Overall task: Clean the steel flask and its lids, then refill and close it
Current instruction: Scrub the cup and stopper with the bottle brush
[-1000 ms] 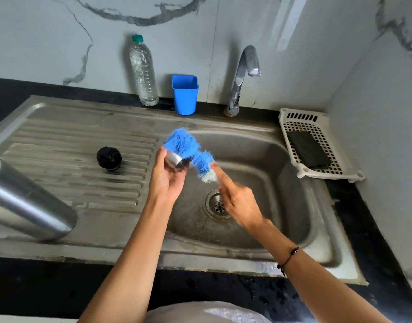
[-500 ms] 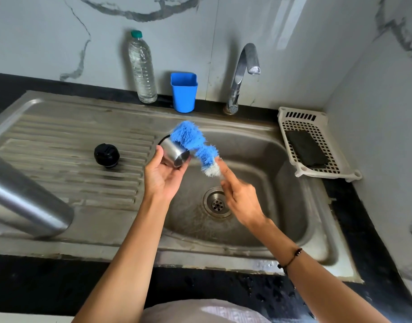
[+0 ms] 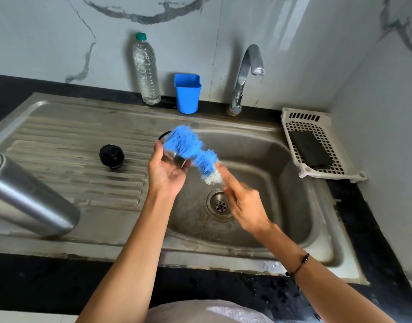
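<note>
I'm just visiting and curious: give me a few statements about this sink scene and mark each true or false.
1. The left hand holds the small steel cup lid. True.
2. The blue bottle brush lies on the draining board. False: the right hand holds it against the cup lid, above the sink basin.
3. The black stopper lid sits on the draining board. True.
4. Water runs from the tap. False: no stream is visible.
5. The steel flask stands in the white basket. False: it is at the left on the draining board; the white basket holds a dark scrub pad.
</note>
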Motion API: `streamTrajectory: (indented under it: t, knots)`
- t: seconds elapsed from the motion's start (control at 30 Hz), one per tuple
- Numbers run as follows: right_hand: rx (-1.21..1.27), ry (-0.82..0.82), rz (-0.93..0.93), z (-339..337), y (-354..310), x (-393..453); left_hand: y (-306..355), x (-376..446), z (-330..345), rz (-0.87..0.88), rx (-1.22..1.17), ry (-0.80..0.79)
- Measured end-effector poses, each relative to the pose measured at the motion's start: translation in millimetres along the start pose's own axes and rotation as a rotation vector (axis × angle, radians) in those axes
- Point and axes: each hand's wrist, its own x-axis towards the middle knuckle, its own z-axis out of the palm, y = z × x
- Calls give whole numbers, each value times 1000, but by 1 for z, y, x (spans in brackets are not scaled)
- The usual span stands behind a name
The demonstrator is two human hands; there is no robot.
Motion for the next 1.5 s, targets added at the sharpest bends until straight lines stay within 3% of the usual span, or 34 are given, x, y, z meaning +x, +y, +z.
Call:
streamTrajectory:
  t: [0.2, 0.4, 0.5, 0.6, 0.77, 0.9, 1.07, 1.23, 1.33, 1.43, 1.5]
  knots:
    - [24, 48, 118, 2, 10, -1, 2, -4, 3, -13, -118, -5]
    - [3, 10, -10, -2, -1, -3, 0, -6, 7, -20, -40, -77]
    - [-25, 7, 68, 0, 3, 1, 1, -7, 5, -55, -3, -138]
    - [-3, 33, 112, -5, 6, 7, 4, -6, 6, -41, -43, -104]
    - [-14, -13, -9, -1, -2, 2, 4, -6, 13, 16, 4, -73]
    - [23, 37, 173, -2, 10, 5, 8, -9, 12, -33, -121, -54]
    - [44, 9, 9, -4, 1, 2, 9, -7, 12, -34, -58, -65]
    - [103, 69, 129, -3, 12, 8, 5, -11, 12, -94, -135, -129]
    - [123, 62, 75, -9, 5, 14, 5, -8, 11, -74, -146, -154]
    - [48, 12, -16, -3, -2, 12, 2, -5, 13, -30, -43, -138]
    - [57, 8, 74, 2, 4, 11, 4, -6, 16, -25, -39, -75]
